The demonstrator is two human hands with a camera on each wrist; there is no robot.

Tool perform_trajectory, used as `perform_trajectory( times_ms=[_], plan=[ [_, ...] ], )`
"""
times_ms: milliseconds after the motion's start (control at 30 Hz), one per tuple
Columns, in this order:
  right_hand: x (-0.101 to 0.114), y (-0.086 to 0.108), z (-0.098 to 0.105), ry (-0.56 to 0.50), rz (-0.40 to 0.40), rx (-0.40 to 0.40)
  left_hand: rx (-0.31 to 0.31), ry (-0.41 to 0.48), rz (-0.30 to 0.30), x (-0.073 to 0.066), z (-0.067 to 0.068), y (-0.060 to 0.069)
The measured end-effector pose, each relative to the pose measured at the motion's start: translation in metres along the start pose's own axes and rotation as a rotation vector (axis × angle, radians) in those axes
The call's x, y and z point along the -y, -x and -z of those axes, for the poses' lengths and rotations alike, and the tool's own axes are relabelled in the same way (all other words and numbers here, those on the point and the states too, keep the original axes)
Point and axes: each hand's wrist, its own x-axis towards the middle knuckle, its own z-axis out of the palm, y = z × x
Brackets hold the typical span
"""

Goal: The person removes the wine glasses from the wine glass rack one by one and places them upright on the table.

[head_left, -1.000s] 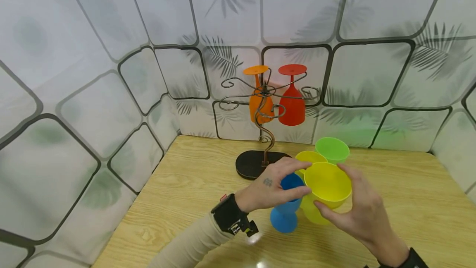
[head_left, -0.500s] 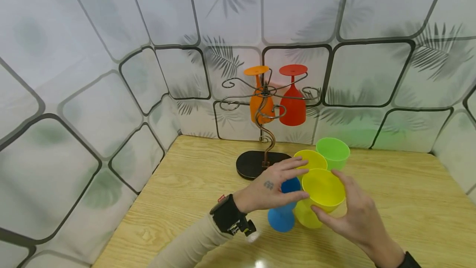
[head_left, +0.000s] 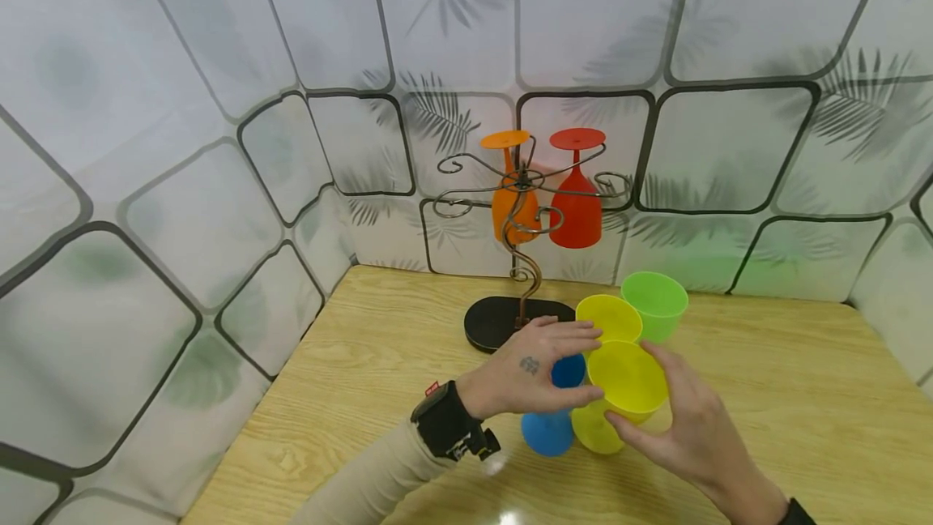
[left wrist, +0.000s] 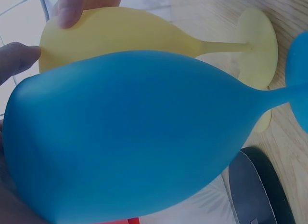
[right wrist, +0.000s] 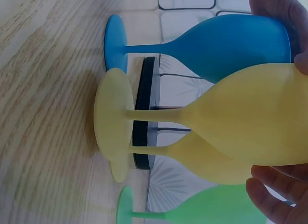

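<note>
My left hand point(head_left: 535, 367) lies around the bowl of a blue goblet point(head_left: 570, 371), its fingers fairly straight and its thumb tip at the rim of a yellow goblet point(head_left: 628, 379). In the left wrist view the blue goblet point(left wrist: 130, 137) fills the middle, close to the palm. My right hand point(head_left: 692, 432) grips the yellow goblet's bowl between thumb and fingers. Both goblets are upright, side by side. From the right wrist view, the yellow goblet point(right wrist: 255, 118) overlaps the blue goblet point(right wrist: 236, 43), and its foot is at the table surface.
Behind stand a second yellow goblet point(head_left: 608, 317) and a green goblet point(head_left: 654, 302). A curly metal rack on a black base point(head_left: 496, 324) is farther back, carrying an orange goblet point(head_left: 513, 213) and a red goblet point(head_left: 576, 213), both upside down. Patterned fabric surrounds the table's back and sides.
My right hand has moved left and toward me with the yellow goblet. The blue goblet has shifted slightly left, deeper between my left thumb and fingers; my left hand has barely moved.
</note>
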Motion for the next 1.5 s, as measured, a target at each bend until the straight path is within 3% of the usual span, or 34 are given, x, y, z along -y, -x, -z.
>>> perform_trajectory(
  times_ms=[200,500,833,1500],
  plan=[
    [0.0011,0.002,-0.0023,0.024,-0.002,0.028,0.031,-0.055,0.006,-0.0003,0.0004,0.0004],
    [0.0026,0.0032,-0.0026,0.05,-0.019,0.055,0.034,-0.068,0.001,0.0007,-0.0001,0.0005],
    [0.0028,0.0024,-0.003,0.051,0.0,0.086,0.016,-0.028,0.001,0.0029,-0.0015,0.0031],
    [0.0041,0.0002,-0.0008,0.055,0.008,0.113,0.101,-0.009,0.033,0.0027,0.0042,0.0037]
  ],
)
